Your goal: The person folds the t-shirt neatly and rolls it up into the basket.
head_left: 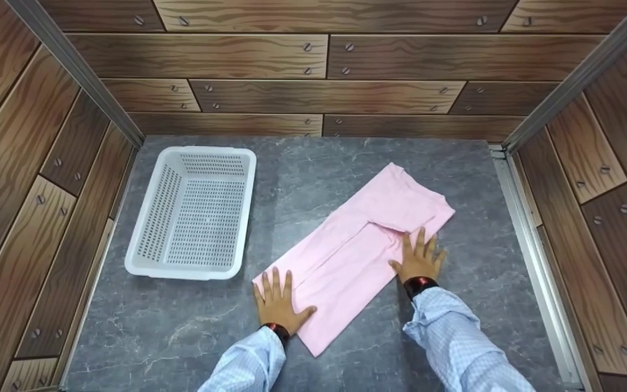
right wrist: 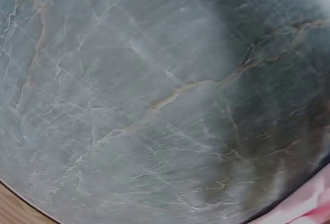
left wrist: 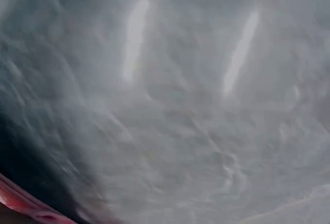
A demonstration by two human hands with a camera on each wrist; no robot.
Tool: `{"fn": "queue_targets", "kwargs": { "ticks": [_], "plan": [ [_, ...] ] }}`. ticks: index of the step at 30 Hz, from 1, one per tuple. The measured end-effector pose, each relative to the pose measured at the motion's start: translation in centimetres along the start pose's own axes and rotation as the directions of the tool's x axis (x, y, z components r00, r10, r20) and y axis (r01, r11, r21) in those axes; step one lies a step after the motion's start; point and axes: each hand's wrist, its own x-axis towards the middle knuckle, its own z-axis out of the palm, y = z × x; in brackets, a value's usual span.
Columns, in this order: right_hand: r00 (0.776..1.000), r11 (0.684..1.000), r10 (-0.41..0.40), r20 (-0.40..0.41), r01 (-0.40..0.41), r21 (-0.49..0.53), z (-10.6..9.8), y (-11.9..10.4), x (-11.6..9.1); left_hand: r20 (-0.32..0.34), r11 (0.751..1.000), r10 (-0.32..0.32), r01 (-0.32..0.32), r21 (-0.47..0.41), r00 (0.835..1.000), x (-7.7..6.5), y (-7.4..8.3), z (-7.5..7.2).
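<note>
A pink garment, folded into a long strip with a sleeve laid over it, lies diagonally across the grey marbled table. My left hand rests on its near left end, fingers spread and straight. Along its right edge, close to the sleeve, my right hand lies with fingers spread, fingertips on the cloth. Only a pink edge of the garment shows in the corner of the right wrist view. The left wrist view holds mostly table surface, with a sliver of pink at its lower left.
A white perforated plastic basket stands on the table to the left of the garment. Wood-patterned panels enclose the back and both sides. A metal rail runs along the right edge.
</note>
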Motion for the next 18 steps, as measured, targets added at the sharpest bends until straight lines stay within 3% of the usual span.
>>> {"fn": "queue_targets", "kwargs": {
  "ticks": [3, 5, 8, 13, 16, 18],
  "plan": [
    [0.999, 0.999, 0.002, -0.039, -0.001, 0.033, 0.2, -1.2, -0.5, -0.048, 0.999, 0.041, -0.042, -0.019, 0.998, 0.4, -0.1, 0.1],
    [0.999, 0.996, -0.007, -0.05, 0.012, 0.084, 0.4, -2.6, -1.3, -0.041, 0.996, 0.08, -0.081, -0.035, 0.996, 1.4, -0.2, -0.2],
    [0.998, 0.989, -0.048, -0.034, 0.053, 0.142, 1.1, -4.9, -3.3, 0.051, 0.987, 0.153, -0.151, -0.05, 0.987, 3.4, -0.6, -0.7],
    [0.991, 0.975, -0.125, 0.045, 0.114, 0.188, 2.8, -8.2, -6.6, 0.2, 0.965, 0.262, -0.261, -0.029, 0.944, 6.1, -1.5, -1.9],
    [0.991, 0.975, -0.125, 0.05, 0.114, 0.191, 3.5, -9.0, -7.3, 0.266, 0.957, 0.279, -0.289, -0.001, 0.923, 6.5, -1.9, -2.0],
    [0.993, 0.975, -0.113, 0.044, 0.102, 0.2, 3.8, -9.1, -7.3, 0.29, 0.96, 0.266, -0.28, 0.005, 0.919, 6.3, -1.9, -1.7]
  ]
}}
